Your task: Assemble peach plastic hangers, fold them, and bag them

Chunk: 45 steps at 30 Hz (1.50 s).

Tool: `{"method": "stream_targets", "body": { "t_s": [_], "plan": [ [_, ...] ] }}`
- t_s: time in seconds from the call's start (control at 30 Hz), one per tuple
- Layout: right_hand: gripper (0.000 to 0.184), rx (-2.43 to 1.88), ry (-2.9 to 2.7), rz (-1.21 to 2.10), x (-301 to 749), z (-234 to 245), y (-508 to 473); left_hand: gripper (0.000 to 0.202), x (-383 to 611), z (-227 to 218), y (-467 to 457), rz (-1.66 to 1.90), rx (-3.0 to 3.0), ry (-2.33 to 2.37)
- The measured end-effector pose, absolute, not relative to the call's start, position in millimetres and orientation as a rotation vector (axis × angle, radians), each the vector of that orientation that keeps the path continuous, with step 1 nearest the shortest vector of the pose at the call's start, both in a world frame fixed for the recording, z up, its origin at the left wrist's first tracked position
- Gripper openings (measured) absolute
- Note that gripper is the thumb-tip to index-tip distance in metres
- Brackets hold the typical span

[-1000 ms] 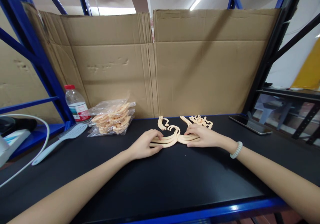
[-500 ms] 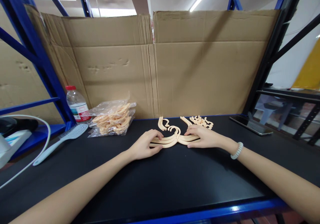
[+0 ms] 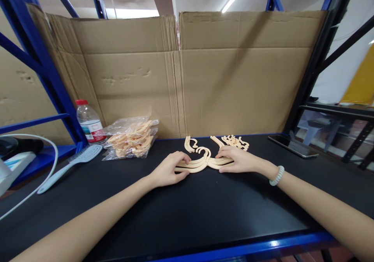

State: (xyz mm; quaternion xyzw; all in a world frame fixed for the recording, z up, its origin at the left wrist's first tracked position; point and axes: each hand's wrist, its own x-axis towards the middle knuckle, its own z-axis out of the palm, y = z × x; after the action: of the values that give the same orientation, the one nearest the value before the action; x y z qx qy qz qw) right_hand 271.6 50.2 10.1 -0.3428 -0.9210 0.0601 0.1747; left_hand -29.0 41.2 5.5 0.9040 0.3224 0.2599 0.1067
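Several cream-coloured curved strips (image 3: 198, 167) lie side by side on the black tabletop, meeting near the middle. Above that meeting point stands a hooked, curled piece (image 3: 206, 152) of the same colour. My left hand (image 3: 170, 170) is closed around the left ends of the strips, thumb at the near side and fingers at the far side. On the right, my right hand (image 3: 240, 160) grips the other ends in the same way. The palms hide the outer tips. What the strips are made of I cannot tell.
Loose cream strips (image 3: 188, 144) and a heap of small curly pieces (image 3: 233, 141) lie behind my hands. To the left are plastic bags of similar pieces (image 3: 131, 137), a bottle (image 3: 91, 123) and a hairbrush (image 3: 73, 164). A phone (image 3: 292, 146) lies right. Cardboard (image 3: 248, 75) walls the back.
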Motion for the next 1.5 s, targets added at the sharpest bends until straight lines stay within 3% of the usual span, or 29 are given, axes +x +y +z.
{"method": "stream_targets", "body": {
  "t_s": [0.63, 0.87, 1.3, 1.5],
  "plan": [
    [0.046, -1.015, -2.588, 0.200, 275, 15, 50, 0.022, -31, 5, 44, 0.800, 2.672, 0.940],
    [0.028, -1.059, -2.424, 0.125, 279, 19, 59, 0.015, -31, 18, 46, 0.906, 2.642, 0.961],
    [0.014, -1.342, -2.259, 0.229, 234, 34, 119, 0.011, -29, 18, 108, 0.828, 2.485, 1.380],
    [0.021, -1.584, -2.237, 0.455, 203, 37, 132, 0.027, -22, 7, 129, 0.742, 2.461, 1.444]
  ]
}}
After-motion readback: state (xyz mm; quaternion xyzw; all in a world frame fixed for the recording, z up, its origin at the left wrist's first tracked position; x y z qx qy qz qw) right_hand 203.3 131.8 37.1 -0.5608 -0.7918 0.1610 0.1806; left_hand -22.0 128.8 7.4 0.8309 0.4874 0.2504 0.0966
